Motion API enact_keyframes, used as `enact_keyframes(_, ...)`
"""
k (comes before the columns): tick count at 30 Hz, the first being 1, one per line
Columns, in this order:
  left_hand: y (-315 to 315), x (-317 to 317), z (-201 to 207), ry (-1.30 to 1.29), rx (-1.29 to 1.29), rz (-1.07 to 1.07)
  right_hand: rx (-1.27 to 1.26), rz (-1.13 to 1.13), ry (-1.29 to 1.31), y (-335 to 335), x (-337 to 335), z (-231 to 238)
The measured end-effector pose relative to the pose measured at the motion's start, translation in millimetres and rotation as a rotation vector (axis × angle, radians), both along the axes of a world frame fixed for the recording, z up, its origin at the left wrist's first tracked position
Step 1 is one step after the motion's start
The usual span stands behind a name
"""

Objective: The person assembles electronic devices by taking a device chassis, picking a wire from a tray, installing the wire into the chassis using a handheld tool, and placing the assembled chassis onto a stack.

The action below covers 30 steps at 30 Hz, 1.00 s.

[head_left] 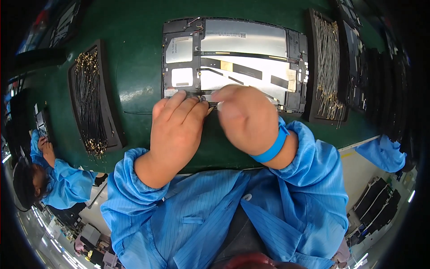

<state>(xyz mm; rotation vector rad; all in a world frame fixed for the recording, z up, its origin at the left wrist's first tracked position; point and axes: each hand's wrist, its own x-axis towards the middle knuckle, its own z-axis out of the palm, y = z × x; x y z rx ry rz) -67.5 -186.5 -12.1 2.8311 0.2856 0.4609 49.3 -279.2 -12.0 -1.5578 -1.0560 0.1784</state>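
Observation:
An opened tablet-like device (244,40) lies in front of me, its silver battery plates, black frame and dark flat strips exposed. My left hand (177,123) presses bent, closed fingers on its near edge, left of the middle. A thin black cable (138,113) runs out leftward from beneath that hand; its other end is hidden under the fingers. Close beside, my right hand (248,119) is curled above the same edge, slightly blurred. Its fingertips are mostly hidden, and what they pinch cannot be made out. A blue band (273,145) circles the right wrist.
On the green table (139,45), a dark tray (107,103) of black cables with gold-coloured ends lies left. Another tray (313,67) with grey cables stands right of the device. More dark device parts (356,62) lie beyond it. Another person (62,184) works at far left.

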Motion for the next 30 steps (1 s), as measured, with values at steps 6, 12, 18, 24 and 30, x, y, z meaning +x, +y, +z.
enact_keyframes(6,-9,-26,4,-0.085,-0.298,0.317,-0.249,0.184,-0.551,6,10,4)
enact_keyframes(12,12,-18,2,-0.307,-1.741,1.133,-0.002,-0.124,0.690,-12,16,11)
enact_keyframes(18,2,-33,15,-0.248,-1.490,0.776,-0.126,-0.066,0.746,-13,20,9)
enact_keyframes(24,-18,-30,9,0.188,-1.650,0.811,-0.427,0.076,0.611,1,18,12)
enact_keyframes(30,-5,-24,9,0.150,-1.652,0.789,-0.610,0.525,-0.533,33,15,-4)
